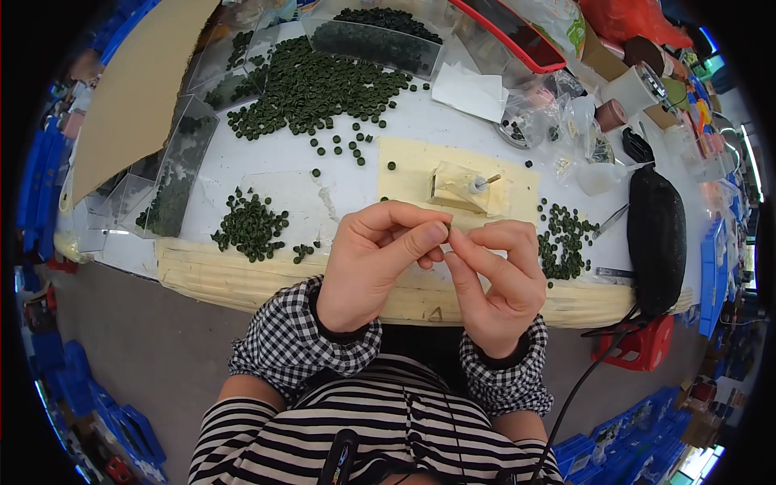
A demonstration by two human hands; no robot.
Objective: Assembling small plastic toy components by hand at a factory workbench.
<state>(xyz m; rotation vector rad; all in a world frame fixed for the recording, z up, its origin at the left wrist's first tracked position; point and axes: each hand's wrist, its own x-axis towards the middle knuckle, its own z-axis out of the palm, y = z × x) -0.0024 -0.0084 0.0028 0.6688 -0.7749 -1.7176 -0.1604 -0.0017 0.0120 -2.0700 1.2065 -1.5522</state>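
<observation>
Two hands, left hand [374, 263] and right hand [495, 279], pinch together on one tiny part, hidden between the fingertips, before three heaps of green rings [250, 226].

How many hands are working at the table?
2: the left hand and the right hand, fingertips meeting above the table edge. Nobody else's hands show.

Black-and-white checked sleeves [301, 339] with dark inner cuffs (gathered at both wrists); a black-and-white striped top [356, 436] at six o'clock.
</observation>
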